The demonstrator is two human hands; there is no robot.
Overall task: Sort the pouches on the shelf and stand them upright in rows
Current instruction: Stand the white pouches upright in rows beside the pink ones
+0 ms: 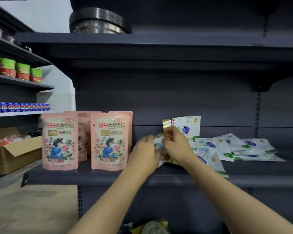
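Note:
Several pink pouches stand upright in rows at the left of the dark shelf. In the middle, my right hand pinches the top of a gold-edged pouch. My left hand holds the same pouch low on its left side; most of that pouch is hidden behind both hands. One white and green pouch stands upright just behind my right hand. Several more white and green pouches lie flat in a loose pile to the right.
A stack of metal bowls sits on the shelf above. To the left are shelves with green and red cups and blue cans, and an open cardboard box. A gold pouch shows on the shelf below.

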